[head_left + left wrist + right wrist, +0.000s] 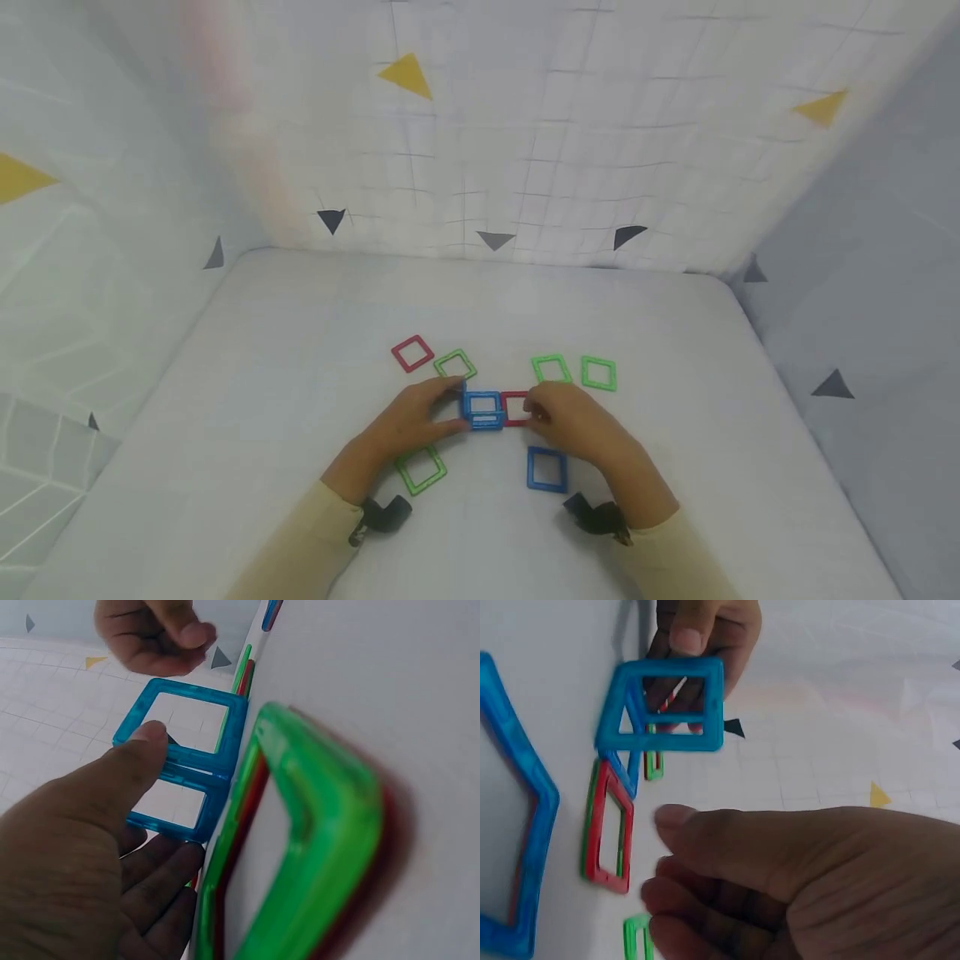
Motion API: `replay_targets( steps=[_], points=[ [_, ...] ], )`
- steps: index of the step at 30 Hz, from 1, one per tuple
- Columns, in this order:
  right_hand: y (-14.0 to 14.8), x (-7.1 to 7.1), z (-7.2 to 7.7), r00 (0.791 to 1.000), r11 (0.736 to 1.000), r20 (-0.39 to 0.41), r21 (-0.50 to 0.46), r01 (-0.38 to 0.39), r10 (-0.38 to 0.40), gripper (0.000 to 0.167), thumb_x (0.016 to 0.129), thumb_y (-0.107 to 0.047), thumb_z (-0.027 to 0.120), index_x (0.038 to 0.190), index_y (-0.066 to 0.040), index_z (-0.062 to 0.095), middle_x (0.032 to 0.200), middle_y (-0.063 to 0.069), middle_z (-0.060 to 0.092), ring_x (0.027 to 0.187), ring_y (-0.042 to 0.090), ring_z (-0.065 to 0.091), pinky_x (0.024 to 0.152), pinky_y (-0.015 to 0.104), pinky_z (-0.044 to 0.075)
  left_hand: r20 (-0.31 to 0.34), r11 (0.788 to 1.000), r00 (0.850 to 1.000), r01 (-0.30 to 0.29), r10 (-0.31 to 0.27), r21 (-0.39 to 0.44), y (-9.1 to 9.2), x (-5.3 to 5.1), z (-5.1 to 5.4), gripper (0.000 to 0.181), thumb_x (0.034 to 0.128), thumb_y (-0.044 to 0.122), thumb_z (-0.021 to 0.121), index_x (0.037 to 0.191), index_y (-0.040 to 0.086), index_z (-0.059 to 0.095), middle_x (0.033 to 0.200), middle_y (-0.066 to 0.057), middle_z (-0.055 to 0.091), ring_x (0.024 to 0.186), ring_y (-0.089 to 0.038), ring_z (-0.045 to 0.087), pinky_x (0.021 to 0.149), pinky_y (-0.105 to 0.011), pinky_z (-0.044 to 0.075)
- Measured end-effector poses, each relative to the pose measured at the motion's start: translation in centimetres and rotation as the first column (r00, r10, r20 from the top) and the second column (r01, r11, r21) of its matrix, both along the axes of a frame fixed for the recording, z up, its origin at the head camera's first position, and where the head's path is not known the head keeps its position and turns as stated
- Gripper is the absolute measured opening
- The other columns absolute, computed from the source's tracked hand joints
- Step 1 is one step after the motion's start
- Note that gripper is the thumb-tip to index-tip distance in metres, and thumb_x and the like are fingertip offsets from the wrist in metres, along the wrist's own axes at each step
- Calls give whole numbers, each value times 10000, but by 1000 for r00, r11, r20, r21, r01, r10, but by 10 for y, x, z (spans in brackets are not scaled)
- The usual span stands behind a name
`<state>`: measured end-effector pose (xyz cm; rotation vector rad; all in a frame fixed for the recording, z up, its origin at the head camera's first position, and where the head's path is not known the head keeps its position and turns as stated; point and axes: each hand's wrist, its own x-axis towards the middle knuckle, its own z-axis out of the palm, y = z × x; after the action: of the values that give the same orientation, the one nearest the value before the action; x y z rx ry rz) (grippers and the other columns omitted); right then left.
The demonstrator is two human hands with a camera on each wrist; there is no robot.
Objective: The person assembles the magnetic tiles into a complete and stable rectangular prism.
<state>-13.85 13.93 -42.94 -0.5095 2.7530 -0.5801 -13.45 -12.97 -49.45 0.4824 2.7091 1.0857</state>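
Note:
Blue square magnetic tiles point(486, 426) are joined in a small upright form at the table's centre. My left hand point(405, 421) holds it from the left; in the left wrist view the thumb lies on one blue tile point(237, 724) and the fingers reach behind. Beside the blue form lies a red square tile point(516, 423). My right hand point(577, 421) is over the red tile's right side, fingers loosely bent. In the right wrist view nothing shows between its thumb and fingers, which are apart from the blue tile point(714, 705).
A green tile point(428, 484) and a blue tile point(547, 489) lie nearer me. Farther off are a red tile point(402, 361), a green tile point(467, 361) and, to the right, two more green tiles, one of them point(599, 387) outermost. Patterned cloth walls surround the white table point(300, 325).

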Motion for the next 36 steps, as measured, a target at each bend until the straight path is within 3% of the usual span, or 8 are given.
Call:
replay_targets(
  steps=[6, 12, 27, 34, 36],
  points=[
    [20, 9, -7, 989, 996, 138, 87, 36, -48, 159, 859, -208, 786, 996, -162, 720, 828, -65, 645, 773, 142, 577, 789, 360, 574, 14, 999, 1000, -23, 23, -32, 2, 3, 6, 784, 834, 541, 748, 1502, 257, 450, 1472, 99, 523, 1400, -116, 438, 1129, -388, 403],
    [28, 17, -12, 987, 994, 156, 108, 28, -45, 144, 830, -206, 814, 915, -175, 702, 766, -66, 609, 732, 151, 550, 748, 333, 555, 9, 999, 999, -38, 39, -33, 1, 4, 7, 774, 835, 552, 741, 1498, 271, 455, 1476, 112, 517, 1404, -107, 431, 1127, -389, 406],
    [27, 23, -21, 999, 997, 52, 78, 4, -8, 120, 862, -191, 789, 930, -194, 690, 757, -111, 595, 726, 106, 549, 752, 289, 548, 15, 999, 999, -40, 41, -31, 2, 6, 7, 750, 843, 504, 756, 1488, 250, 471, 1470, 93, 527, 1402, -132, 441, 1124, -399, 410],
    [27, 21, -23, 999, 996, -7, 73, 46, -45, 208, 883, -189, 768, 1088, -174, 737, 968, -74, 693, 956, 140, 639, 922, 387, 563, 10, 998, 999, -51, 51, -40, 2, 6, 7, 741, 843, 511, 754, 1485, 272, 474, 1460, 112, 533, 1392, -114, 449, 1113, -387, 424],
    [28, 20, -22, 998, 996, -34, 78, 48, -46, 205, 882, -189, 769, 1085, -172, 744, 959, -77, 692, 961, 137, 641, 923, 384, 563, 14, 998, 999, -52, 52, -39, 3, 5, 6, 741, 843, 511, 754, 1486, 275, 472, 1460, 112, 534, 1392, -113, 448, 1115, -386, 423]
  ],
)
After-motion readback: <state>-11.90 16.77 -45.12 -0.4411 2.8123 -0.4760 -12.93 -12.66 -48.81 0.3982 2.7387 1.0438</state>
